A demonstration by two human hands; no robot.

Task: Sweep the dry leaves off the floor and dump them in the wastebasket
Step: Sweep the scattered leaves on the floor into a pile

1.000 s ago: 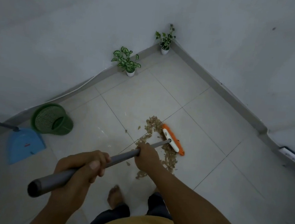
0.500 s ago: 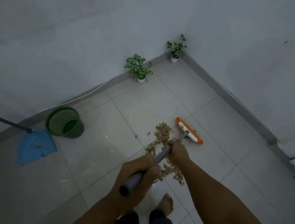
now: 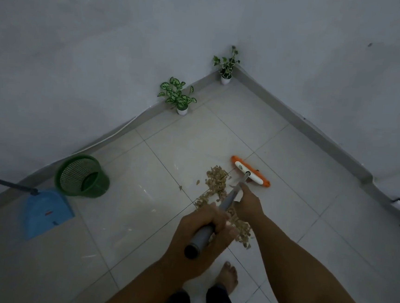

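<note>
Both my hands hold a broom with a grey handle. My left hand grips the handle near its top end, and my right hand grips it lower down. The broom's orange and white head rests on the tiled floor, just right of the far end of a strip of dry leaves. That strip runs back under my hands. A green mesh wastebasket stands at the left by the wall. A blue dustpan with a dark handle lies in front of it.
Two small potted plants stand by the wall: one along the left wall, one in the corner. A grey skirting borders the floor. My bare foot is on the tiles below my hands.
The broom head has swung from the near right side of the leaves to beyond their far end. My left hand came forward and closer to my right hand, making the handle steeper.
</note>
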